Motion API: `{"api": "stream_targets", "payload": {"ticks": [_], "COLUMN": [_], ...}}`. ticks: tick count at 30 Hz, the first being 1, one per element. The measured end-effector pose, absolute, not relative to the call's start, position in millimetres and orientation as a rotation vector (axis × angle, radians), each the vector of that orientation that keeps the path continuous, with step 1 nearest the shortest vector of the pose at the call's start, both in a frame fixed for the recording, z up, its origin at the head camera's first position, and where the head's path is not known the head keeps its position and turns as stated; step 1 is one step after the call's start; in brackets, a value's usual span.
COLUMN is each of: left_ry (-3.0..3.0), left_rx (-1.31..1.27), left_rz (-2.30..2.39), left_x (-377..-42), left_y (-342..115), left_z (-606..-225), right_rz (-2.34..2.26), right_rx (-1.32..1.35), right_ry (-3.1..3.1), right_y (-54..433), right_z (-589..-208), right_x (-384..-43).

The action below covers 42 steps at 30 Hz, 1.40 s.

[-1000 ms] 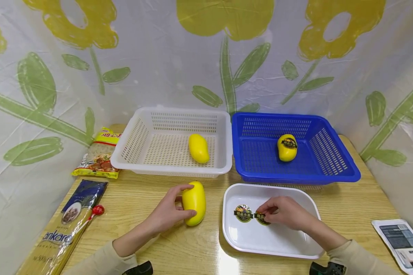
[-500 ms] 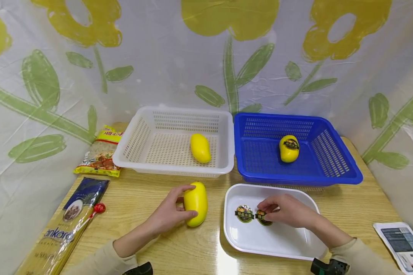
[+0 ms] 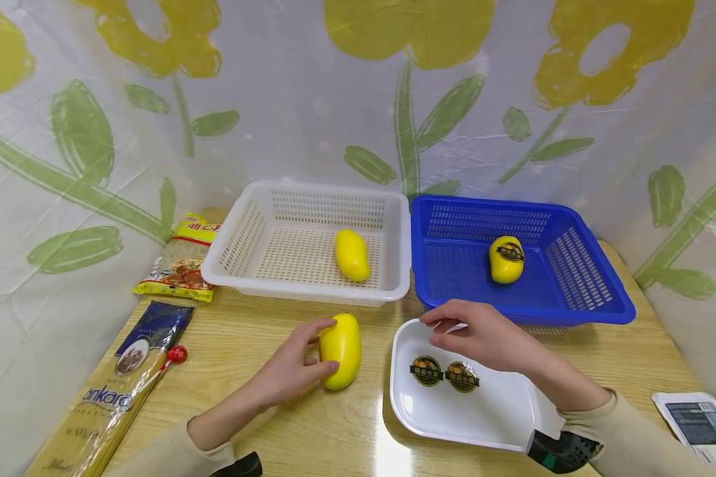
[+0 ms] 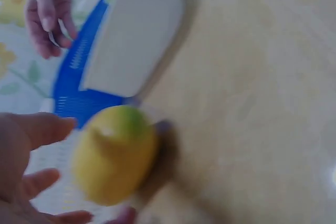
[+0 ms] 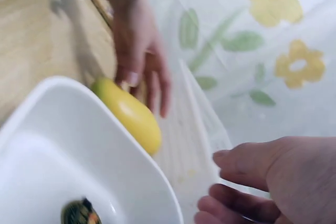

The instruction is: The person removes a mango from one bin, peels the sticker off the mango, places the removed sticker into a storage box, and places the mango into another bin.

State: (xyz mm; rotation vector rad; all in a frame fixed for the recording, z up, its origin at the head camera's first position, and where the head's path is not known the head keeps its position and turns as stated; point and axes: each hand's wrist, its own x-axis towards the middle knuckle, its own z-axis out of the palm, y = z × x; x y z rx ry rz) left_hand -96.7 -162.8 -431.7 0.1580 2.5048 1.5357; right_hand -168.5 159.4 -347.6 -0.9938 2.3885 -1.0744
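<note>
Mango point(image 3: 345, 350) gripped by left hand point(image 3: 292, 371), right hand point(image 3: 480, 336) half-curled, hold unclear, 2 stickers point(image 3: 462, 376) in tray point(image 3: 453, 414)

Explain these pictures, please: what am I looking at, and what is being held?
No robot here: a person's left hand and right hand do the work. The wide view comes from the head; the other two from the left and right wrists. On the table stand a white basket and a blue basket, each containing a mango; a tray with two stickers; and, at the left, a pasta pack. The left hand has thumb and fingers around a third mango. The right hand hovers near the tray; whether it holds anything, I cannot tell.
</note>
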Motion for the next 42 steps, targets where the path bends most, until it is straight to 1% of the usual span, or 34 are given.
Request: {"api": "stream_targets", "payload": {"ticks": [4, 8, 12, 15, 20, 24, 28, 31, 35, 42], "left_ry": [2.606, 2.599, 2.700, 2.895, 3.047, 2.896, 2.765, 2.693, 2.588, 2.134], "left_rx": [0.312, 0.439, 0.439, 0.401, 0.217, -0.013, -0.126, -0.138, -0.075, -0.017], "left_rz": [1.332, 1.352, 1.408, 1.348, 1.312, 1.419, 1.521, 1.632, 1.794, 2.210], "left_x": [-92.9, -93.7, -103.3, -118.5, -144.5, -155.2, -161.4, -166.0, -170.4, -173.8], "left_y": [-176.1, -198.9, -229.9, -257.0, -298.6, -319.3, -331.8, -339.9, -348.5, -359.0], "left_z": [-407.3, -374.0, -345.1, -336.0, -345.1, -360.2, -376.0, -387.1, -400.4, -418.5], "right_rz": [-1.126, -1.152, -1.174, -1.188, -1.158, -1.120, -1.069, -1.020, -0.931, -0.779], "right_rx": [-0.989, -0.964, -0.934, -0.937, -0.937, -0.941, -0.999, -1.033, -1.077, -1.210], "right_ry": [2.375, 2.359, 2.319, 2.301, 2.290, 2.233, 2.222, 2.254, 2.314, 2.343], "right_y": [142.3, 124.7, 107.3, 96.7, 81.0, 69.9, 59.1, 51.0, 42.4, 26.7], "right_z": [-353.8, -361.7, -367.2, -370.2, -375.6, -382.4, -388.2, -390.9, -393.5, -397.8], "right_x": [-166.8, -167.2, -168.2, -169.7, -171.8, -172.5, -174.6, -177.3, -180.4, -181.4]}}
